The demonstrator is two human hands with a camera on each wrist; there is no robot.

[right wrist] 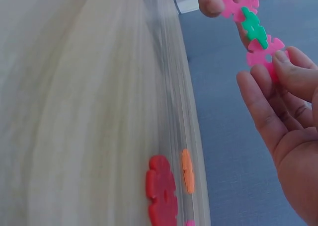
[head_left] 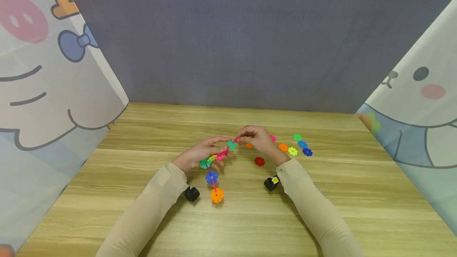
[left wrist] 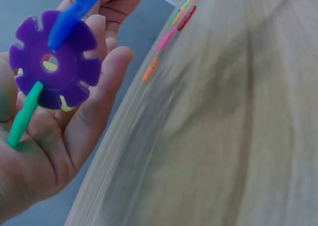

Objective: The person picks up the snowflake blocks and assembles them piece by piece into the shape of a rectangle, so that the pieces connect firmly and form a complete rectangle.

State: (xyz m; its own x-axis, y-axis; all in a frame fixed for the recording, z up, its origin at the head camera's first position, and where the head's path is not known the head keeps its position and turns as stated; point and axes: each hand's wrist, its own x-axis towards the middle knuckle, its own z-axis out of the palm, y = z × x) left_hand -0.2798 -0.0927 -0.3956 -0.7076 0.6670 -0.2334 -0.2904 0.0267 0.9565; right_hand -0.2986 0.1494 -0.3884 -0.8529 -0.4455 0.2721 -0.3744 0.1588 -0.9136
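Note:
A chain of slotted plastic flower discs runs between the two hands. My left hand [head_left: 205, 154] holds it by a pink disc [right wrist: 236, 2]. Thumb and fingers of my right hand [right wrist: 293, 102] pinch another pink disc [right wrist: 263, 54] at the chain's upper end, with a green disc [right wrist: 254, 30] slotted between the two pink ones. From the left hand the chain hangs toward the front, through a purple disc [left wrist: 54, 62] and a blue disc [head_left: 212, 177] to an orange disc [head_left: 216, 195] at its lower end. The left palm partly hides the middle of the chain.
Loose discs lie on the wooden table [head_left: 228, 229] by the right hand: red [head_left: 259, 162], orange [head_left: 283, 147], yellow-green [head_left: 292, 151], green [head_left: 297, 137], light blue [head_left: 302, 144] and dark blue [head_left: 307, 152]. A grey panel [head_left: 228, 43] stands behind the table, with cartoon-printed cloths on both sides.

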